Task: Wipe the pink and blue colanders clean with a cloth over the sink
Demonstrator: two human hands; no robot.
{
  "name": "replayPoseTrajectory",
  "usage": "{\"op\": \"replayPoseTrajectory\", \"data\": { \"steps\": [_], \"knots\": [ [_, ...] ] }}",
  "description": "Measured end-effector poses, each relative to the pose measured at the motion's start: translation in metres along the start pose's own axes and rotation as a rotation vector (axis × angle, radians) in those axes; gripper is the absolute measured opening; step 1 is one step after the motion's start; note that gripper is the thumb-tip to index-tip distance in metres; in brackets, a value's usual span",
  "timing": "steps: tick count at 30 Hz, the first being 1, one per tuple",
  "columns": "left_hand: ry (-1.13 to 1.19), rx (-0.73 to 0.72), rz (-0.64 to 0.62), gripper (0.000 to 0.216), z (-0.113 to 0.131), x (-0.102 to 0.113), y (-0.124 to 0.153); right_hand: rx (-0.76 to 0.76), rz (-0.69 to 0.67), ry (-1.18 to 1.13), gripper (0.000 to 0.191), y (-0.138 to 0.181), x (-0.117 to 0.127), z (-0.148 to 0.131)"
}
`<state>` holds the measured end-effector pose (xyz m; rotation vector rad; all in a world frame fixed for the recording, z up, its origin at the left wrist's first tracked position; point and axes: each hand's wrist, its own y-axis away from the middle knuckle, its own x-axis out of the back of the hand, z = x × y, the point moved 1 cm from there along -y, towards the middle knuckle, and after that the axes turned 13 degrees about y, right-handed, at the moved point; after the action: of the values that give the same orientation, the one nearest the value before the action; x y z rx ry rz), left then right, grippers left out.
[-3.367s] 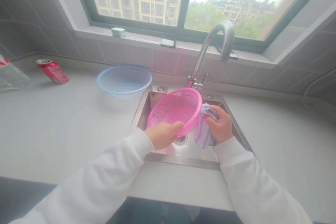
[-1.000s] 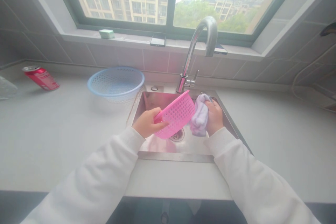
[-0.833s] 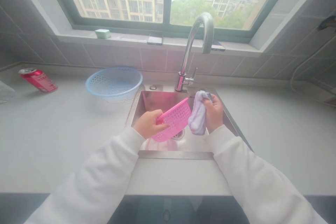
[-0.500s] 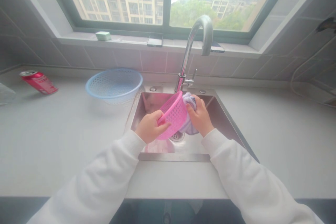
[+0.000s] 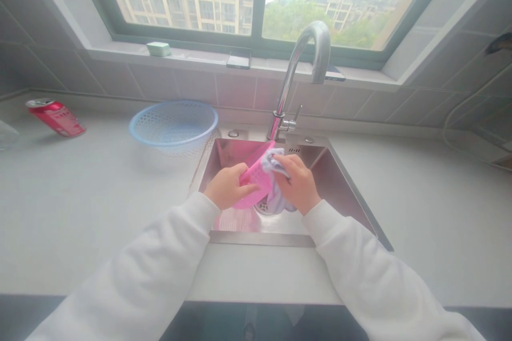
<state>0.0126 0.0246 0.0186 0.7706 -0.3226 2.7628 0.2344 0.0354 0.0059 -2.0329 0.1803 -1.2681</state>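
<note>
While the left hand (image 5: 228, 186) grips a pink plastic basket (image 5: 256, 184) and the right hand (image 5: 298, 181) clutches a lilac cloth (image 5: 276, 203) against it, one slip could drop the basket into the steel sink (image 5: 260, 238).

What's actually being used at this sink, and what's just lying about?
In use: the left hand gripping a pink plastic colander; the right hand pressing a lilac cloth against it.

Just lying about: a blue plastic colander, a red drink can, and a phone and small green box on the windowsill.
</note>
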Motion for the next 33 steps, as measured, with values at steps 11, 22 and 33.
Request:
{"op": "replayPoseTrajectory", "data": {
  "steps": [11,22,33],
  "knots": [
    [0.241,-0.013,-0.107,0.04,-0.007,-0.004,0.004,-0.233,-0.074,-0.091,0.038,-0.002,-0.004,0.026],
    [0.643,0.156,-0.206,0.026,-0.014,-0.011,0.004,-0.137,-0.024,-0.116,0.032,-0.001,0.003,0.025],
    [-0.098,0.068,0.07,0.027,-0.002,0.0,0.002,-0.049,-0.123,-0.061,0.033,0.0,0.001,0.021]
  ]
}}
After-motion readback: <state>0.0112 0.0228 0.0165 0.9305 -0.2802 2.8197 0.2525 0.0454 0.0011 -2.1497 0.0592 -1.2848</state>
